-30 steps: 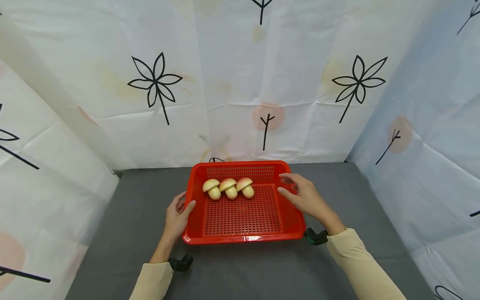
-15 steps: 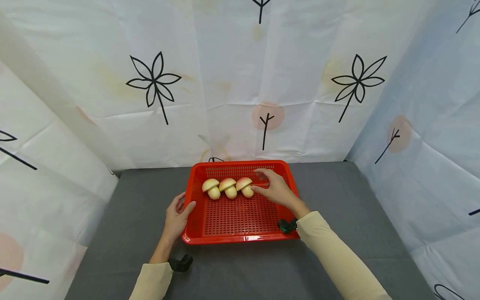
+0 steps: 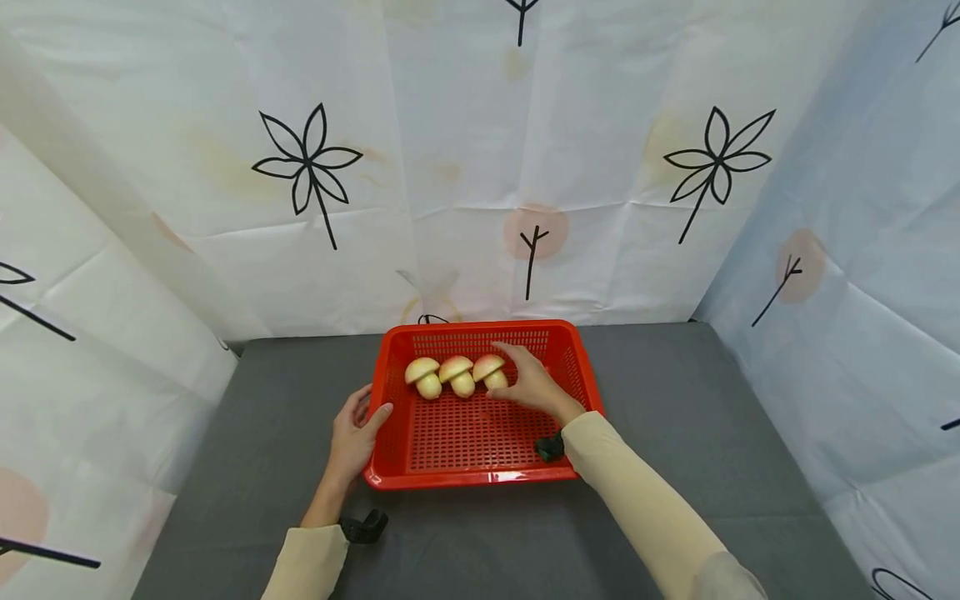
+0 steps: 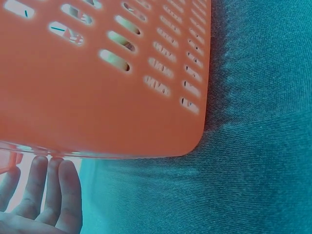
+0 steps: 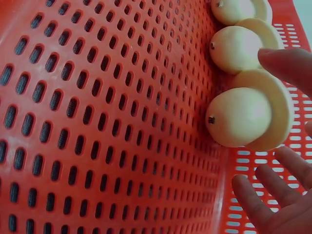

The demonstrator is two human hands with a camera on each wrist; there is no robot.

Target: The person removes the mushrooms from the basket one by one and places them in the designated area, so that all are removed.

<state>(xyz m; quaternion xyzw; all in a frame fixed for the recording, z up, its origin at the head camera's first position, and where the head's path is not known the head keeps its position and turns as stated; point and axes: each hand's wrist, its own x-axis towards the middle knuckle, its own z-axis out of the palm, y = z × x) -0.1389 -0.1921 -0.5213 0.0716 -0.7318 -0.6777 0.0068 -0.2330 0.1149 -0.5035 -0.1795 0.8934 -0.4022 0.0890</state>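
Observation:
Three pale-yellow mushrooms with reddish caps lie in a row at the back left of a red plastic basket: the left one, the middle one and the right one. My right hand reaches into the basket with thumb and fingers spread about the right mushroom. In the right wrist view a gap shows between the fingers and that mushroom; whether the thumb touches a mushroom I cannot tell. My left hand holds the basket's left edge, thumb over the rim and fingers outside.
A grey cloth-covered table bears the basket. White printed fabric hangs behind and at both sides. Dark wrist cameras sit at both wrists, the right one above the basket floor.
My right hand has moved left from the basket's right rim to the right mushroom. The left hand, the basket and the mushrooms have stayed in place.

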